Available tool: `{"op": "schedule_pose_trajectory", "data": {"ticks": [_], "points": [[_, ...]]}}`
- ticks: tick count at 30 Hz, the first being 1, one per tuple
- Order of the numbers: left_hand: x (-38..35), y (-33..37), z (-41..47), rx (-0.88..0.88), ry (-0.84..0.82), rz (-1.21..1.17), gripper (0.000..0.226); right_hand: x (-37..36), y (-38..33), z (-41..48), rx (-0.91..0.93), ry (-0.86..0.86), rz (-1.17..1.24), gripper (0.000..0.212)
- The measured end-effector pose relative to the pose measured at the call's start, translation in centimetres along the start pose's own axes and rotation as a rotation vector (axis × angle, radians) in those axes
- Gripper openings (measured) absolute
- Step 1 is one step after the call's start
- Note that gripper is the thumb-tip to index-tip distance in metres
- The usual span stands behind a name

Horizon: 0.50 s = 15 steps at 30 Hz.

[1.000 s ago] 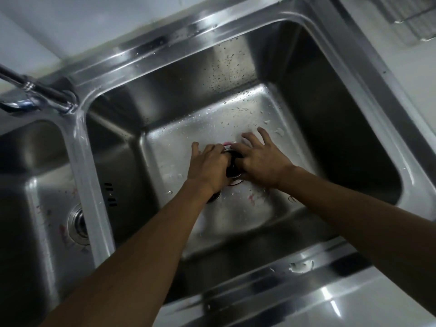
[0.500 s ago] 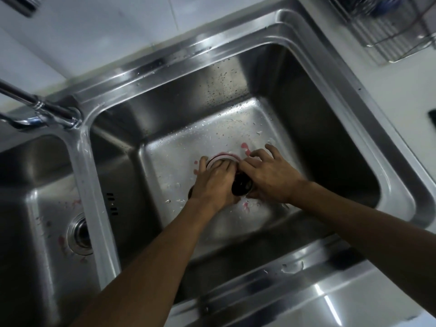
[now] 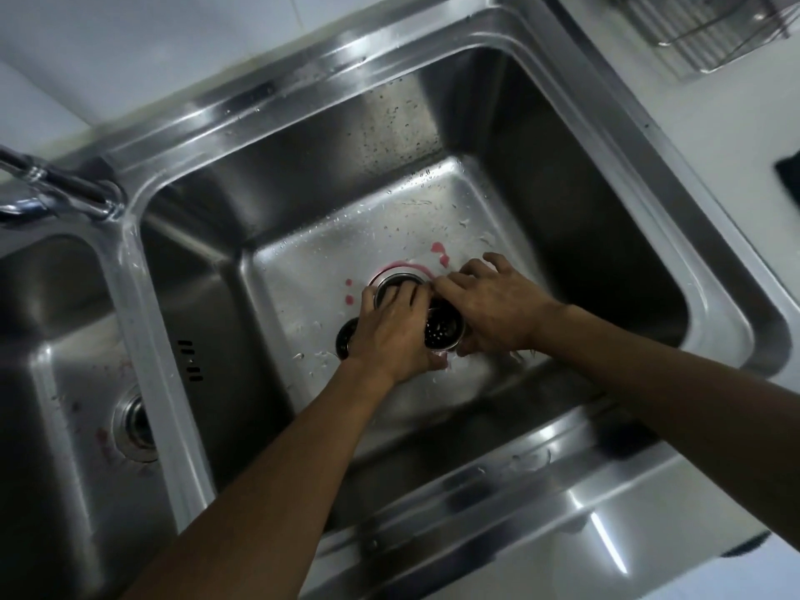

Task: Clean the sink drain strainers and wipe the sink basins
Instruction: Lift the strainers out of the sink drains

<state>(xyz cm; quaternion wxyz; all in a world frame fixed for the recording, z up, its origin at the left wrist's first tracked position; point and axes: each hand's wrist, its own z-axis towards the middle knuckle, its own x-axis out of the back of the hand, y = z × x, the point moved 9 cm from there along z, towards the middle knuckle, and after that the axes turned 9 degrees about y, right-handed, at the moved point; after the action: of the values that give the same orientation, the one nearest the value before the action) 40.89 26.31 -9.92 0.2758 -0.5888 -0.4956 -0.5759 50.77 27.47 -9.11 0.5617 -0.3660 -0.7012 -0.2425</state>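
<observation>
In the right basin [image 3: 541, 175], both my hands sit over the drain opening [image 3: 396, 281], which is ringed by pink stains [image 3: 439, 253]. A round perforated metal strainer basket [image 3: 443, 333] is lifted out and tilted on its side between my hands. My right hand [image 3: 493, 309] grips it from the right and my left hand [image 3: 394, 329] holds it from the left, fingertips at the drain rim. A second dark round part [image 3: 346, 339] lies on the basin floor, half hidden under my left wrist. The left basin [image 3: 52, 296] has its own strainer [image 3: 136, 422] in place.
A chrome faucet [image 3: 56, 192] stands at the far left over the divider [image 3: 143, 322]. A wire dish rack [image 3: 701, 32] sits on the white counter at the top right, and a dark object [image 3: 790, 175] lies at the right edge. Water drops dot the basin floor.
The strainer basket has come up out of the drain and now lies tilted between my hands, baring the drain opening and pink stains. My view has shifted closer and to the right.
</observation>
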Motion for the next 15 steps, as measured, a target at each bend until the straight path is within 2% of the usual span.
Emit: {"op": "schedule_pose_trajectory", "data": {"ticks": [4,7,11,15], "points": [[1.8,0.6,-0.1,-0.018,0.047,0.010,0.105,1.4,0.8,-1.0,-0.052,0.003,0.043,0.102],[4.2,2.1,0.8,-0.097,0.093,0.109,0.109,4.0,2.8,-2.6,-0.138,0.049,0.114,0.104],[9.5,4.8,4.3,-0.135,0.250,0.099,0.103,9.7,7.5,-4.9,-0.310,0.201,0.168,0.096],[16.3,9.7,8.5,-0.228,0.438,0.102,0.100,17.6,11.5,-8.1,-0.384,0.457,0.154,0.076]]}}
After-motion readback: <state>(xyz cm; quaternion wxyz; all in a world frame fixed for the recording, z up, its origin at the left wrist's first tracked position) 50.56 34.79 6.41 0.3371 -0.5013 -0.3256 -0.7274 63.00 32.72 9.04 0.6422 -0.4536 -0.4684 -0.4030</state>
